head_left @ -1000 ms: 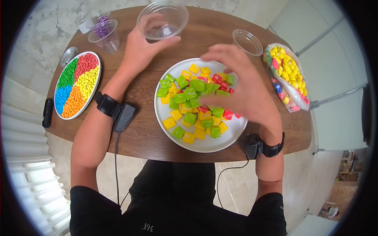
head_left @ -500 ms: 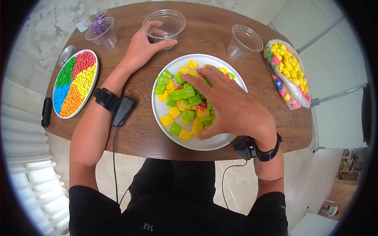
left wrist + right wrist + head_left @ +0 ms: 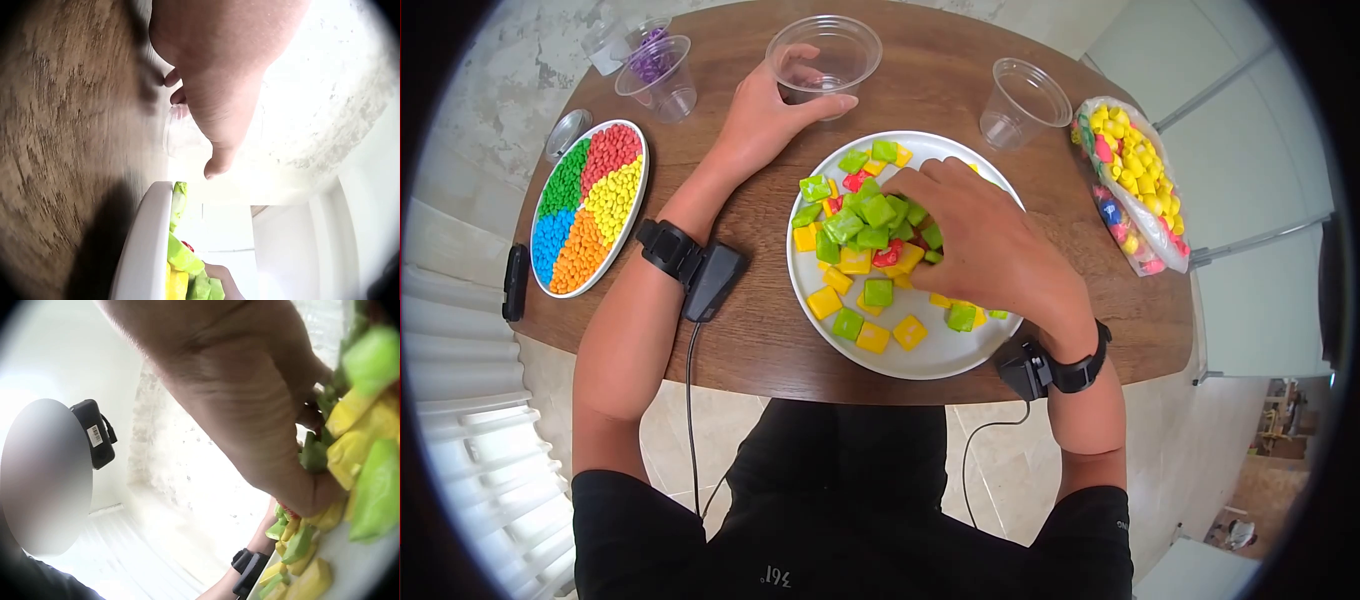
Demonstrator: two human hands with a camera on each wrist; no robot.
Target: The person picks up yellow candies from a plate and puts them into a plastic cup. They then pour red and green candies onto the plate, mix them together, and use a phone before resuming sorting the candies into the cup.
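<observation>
while left hand (image 3: pixel 762 122) holds cup (image 3: pixel 832 72) — right (image 3: pixel 998 240) grips squares (image 3: pixel 877 211)

Bright light floods the head view's curtain (image 3: pixel 485 440) at 8 o'clock; black vignetting and fisheye curvature frame the scene. The left wrist view washes out toward 2 o'clock, with deep shadow beside the plate (image 3: pixel 145 244) at 8. In the right wrist view, green candy (image 3: pixel 374 359) blurs at 2 o'clock.

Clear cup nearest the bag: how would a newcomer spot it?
On the brown table, find the big white plate. Beyond its far right edge, beside the bag of yellow pieces, stands the clear cup. The left hand grips a second cup; a third cup fronts purple strands.
</observation>
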